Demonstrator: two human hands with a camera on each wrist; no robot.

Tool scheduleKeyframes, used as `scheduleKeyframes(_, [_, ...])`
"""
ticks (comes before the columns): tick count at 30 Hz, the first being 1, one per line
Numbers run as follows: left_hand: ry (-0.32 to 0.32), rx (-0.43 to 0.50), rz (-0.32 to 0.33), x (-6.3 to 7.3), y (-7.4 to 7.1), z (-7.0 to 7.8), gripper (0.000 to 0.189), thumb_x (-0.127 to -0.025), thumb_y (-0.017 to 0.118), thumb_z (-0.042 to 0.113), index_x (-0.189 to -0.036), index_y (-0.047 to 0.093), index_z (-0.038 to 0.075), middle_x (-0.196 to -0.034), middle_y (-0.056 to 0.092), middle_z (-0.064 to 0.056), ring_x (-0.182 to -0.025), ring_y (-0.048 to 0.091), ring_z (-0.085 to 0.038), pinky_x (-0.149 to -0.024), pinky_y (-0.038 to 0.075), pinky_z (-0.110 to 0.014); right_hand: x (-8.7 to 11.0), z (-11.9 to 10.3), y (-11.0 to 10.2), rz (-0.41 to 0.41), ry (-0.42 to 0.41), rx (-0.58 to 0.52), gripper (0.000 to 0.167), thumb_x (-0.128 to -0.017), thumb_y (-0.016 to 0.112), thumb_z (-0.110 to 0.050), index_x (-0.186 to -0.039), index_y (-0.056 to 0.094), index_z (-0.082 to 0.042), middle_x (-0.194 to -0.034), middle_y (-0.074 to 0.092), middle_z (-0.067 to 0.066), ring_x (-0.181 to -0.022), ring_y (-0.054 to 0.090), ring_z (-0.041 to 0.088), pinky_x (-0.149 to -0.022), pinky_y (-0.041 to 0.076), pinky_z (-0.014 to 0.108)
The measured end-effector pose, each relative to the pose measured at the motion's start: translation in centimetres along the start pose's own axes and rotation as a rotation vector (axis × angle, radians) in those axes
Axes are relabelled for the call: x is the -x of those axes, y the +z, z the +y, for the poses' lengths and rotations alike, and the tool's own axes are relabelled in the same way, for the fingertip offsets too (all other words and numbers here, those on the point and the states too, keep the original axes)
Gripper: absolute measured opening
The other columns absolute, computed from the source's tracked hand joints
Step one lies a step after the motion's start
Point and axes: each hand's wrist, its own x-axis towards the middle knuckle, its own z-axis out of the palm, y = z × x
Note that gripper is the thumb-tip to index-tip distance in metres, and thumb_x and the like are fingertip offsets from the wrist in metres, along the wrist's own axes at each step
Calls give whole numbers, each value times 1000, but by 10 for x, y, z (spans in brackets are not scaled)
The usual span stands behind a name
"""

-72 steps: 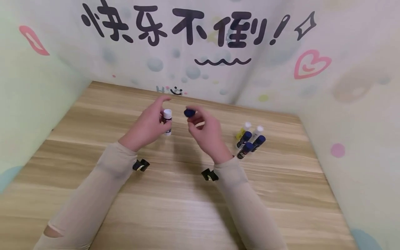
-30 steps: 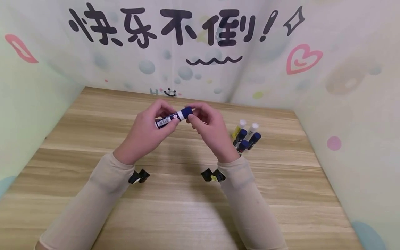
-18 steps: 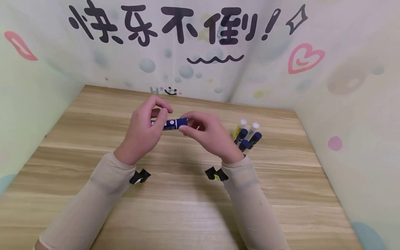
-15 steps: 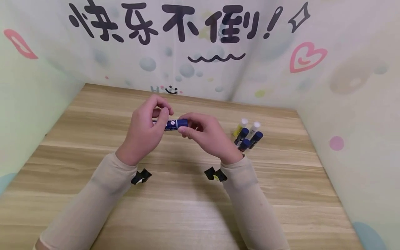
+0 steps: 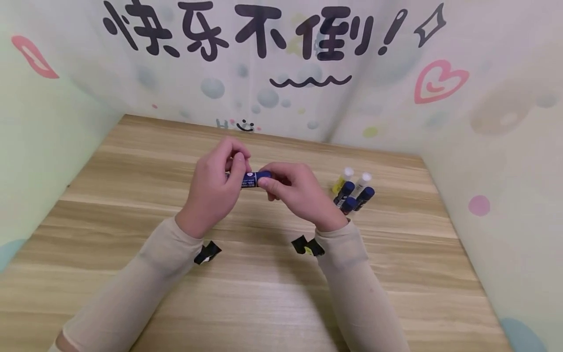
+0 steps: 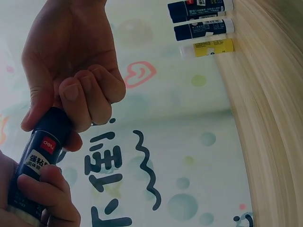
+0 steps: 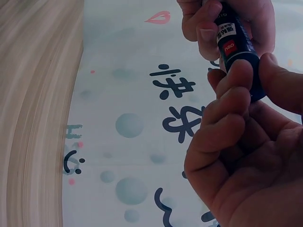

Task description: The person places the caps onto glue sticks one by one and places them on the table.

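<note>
Both hands hold one dark blue glue stick [image 5: 249,179] above the middle of the table, lying sideways in the head view. My left hand [image 5: 214,183] grips its body, with fingers curled round the lower part. At the other end, my right hand [image 5: 295,189] pinches the blue cap [image 7: 256,85] between thumb and fingers. The cap sits on the body, its edge meeting the label. In the left wrist view a red square mark and white lettering show on the barrel [image 6: 40,153]. The bottom end is partly hidden by the left fingers.
Several glue sticks stand upright in a cluster right of the right hand: a yellow one [image 5: 342,180], a white one [image 5: 362,184] and blue-capped ones [image 5: 364,198]. The wooden table [image 5: 246,293] meets a printed backdrop [image 5: 176,88] behind.
Earlier the cap was apart in the right hand and the white-topped glue stick in the left. The two came together, the cap covers the white end, and the stick levelled out.
</note>
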Motion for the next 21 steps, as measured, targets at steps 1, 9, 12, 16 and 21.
scheduleKeyframes(1, [6,-7,2,1,0,1,16,-113,49,10,-108,62,2,-90,66,-3,-65,60,-13,-57,48,-27,0,0,0,-5,2,-7,13,-109,69,-15,-105,77,-7,-74,63,4,-67,57,28,-59,41,34])
scheduleKeyframes(9, [51,-105,21,3,2,3,14,-111,52,9,-109,64,2,-88,66,-3,-69,56,-15,-60,46,-33,3,-3,-2,-28,32,-4,17,-111,66,-18,-100,75,-8,-73,61,5,-64,51,25,-58,37,35])
scheduleKeyframes(12, [91,-149,52,5,3,3,12,-109,54,7,-108,65,2,-85,65,-5,-68,54,-17,-60,46,-34,3,-1,-3,-33,30,-5,18,-111,65,-19,-99,74,-9,-72,60,5,-63,50,24,-58,37,35])
scheduleKeyframes(16, [157,-189,87,6,6,5,12,-105,54,4,-106,65,0,-82,62,-8,-67,55,-19,-60,47,-35,4,0,-4,-37,28,-21,21,-112,64,-18,-95,72,-10,-70,58,6,-62,47,25,-58,37,36])
scheduleKeyframes(21, [190,-218,110,8,8,6,10,-104,54,2,-105,64,-1,-80,62,-10,-65,54,-20,-59,47,-34,4,-1,-5,-46,49,-21,25,-113,62,-19,-91,70,-10,-68,55,5,-60,45,24,-58,36,36])
